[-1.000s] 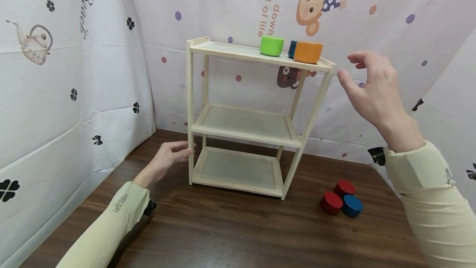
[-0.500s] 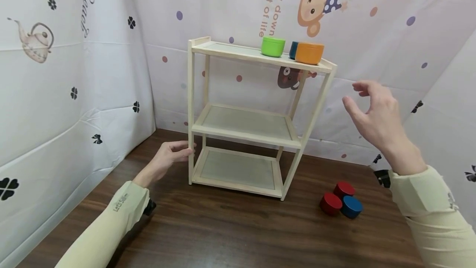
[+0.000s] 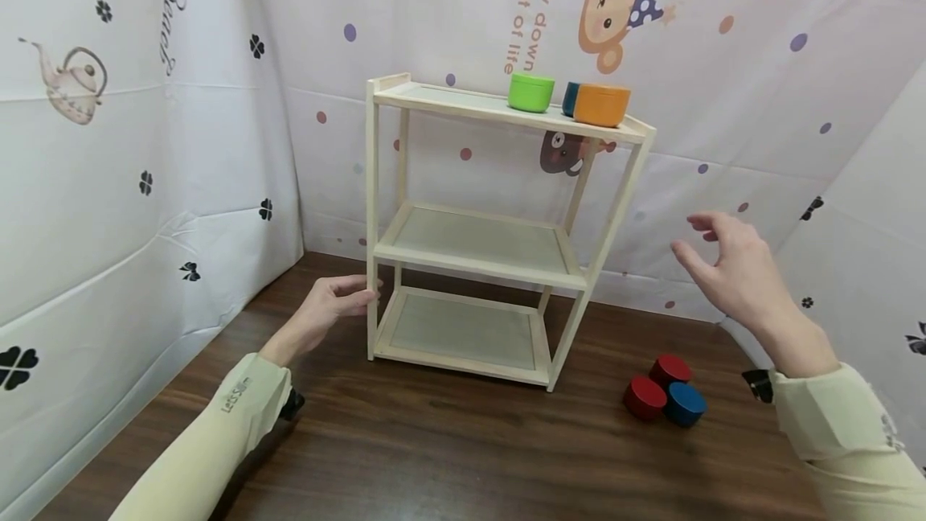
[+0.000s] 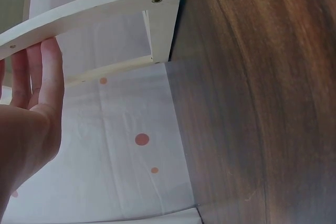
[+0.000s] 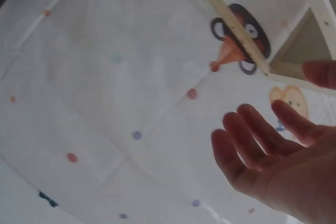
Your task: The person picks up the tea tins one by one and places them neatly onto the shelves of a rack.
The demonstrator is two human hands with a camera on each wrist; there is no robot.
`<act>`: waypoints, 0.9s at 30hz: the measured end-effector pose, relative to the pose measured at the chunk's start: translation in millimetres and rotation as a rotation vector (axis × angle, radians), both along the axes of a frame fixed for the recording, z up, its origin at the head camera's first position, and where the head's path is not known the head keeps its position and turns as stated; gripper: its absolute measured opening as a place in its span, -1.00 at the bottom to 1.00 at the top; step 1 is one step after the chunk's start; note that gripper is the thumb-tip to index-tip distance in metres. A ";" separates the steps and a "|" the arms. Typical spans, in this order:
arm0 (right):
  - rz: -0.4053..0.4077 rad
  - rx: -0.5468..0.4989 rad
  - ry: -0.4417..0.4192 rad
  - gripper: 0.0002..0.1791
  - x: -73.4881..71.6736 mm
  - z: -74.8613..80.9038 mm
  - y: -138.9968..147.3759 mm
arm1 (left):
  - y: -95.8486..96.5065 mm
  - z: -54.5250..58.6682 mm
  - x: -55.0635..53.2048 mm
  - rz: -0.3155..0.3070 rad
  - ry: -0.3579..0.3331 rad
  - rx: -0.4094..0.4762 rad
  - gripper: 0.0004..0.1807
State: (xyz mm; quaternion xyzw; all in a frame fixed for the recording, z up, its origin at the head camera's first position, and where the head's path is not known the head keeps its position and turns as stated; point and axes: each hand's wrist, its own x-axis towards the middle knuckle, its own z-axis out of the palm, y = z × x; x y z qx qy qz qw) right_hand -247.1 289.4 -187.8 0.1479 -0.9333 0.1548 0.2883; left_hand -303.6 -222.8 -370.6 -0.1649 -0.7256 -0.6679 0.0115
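A cream wooden three-tier shelf [image 3: 481, 266] stands on the dark wood table. My left hand [image 3: 329, 312] holds its front left post low down, with the thumb in front and fingers reaching behind. In the left wrist view several fingers [image 4: 51, 72] lie against the white post. My right hand [image 3: 745, 276] hovers in the air to the right of the shelf, fingers loosely bent and holding nothing. Below it on the table sit two red round tubs [image 3: 645, 397] and a blue round tub [image 3: 685, 404], close together.
On the top tier stand a green round tub [image 3: 531, 93], an orange round tub [image 3: 602, 106] and a dark blue tub [image 3: 570, 99] partly hidden behind the orange one. Printed white cloth [image 3: 217, 143] walls the table [image 3: 448, 449] at the back and sides.
My right hand has sunk from beside the top tier to about the middle tier's height, still empty. The left hand keeps its place on the post, and the tubs have not moved.
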 end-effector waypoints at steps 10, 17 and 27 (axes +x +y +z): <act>-0.021 0.108 -0.195 -0.38 -19.4 -47.8 23.4 | 0.7 0.7 0.1 0.007 -0.009 -0.001 -0.41; -0.048 0.113 -0.340 -0.33 -34.5 -81.7 43.3 | 0.2 0.9 -0.3 0.004 -0.002 -0.006 -0.40; -0.142 0.154 -0.438 -0.23 -40.1 -114.4 68.2 | 0.2 0.9 1.2 0.009 -0.003 -0.020 -0.42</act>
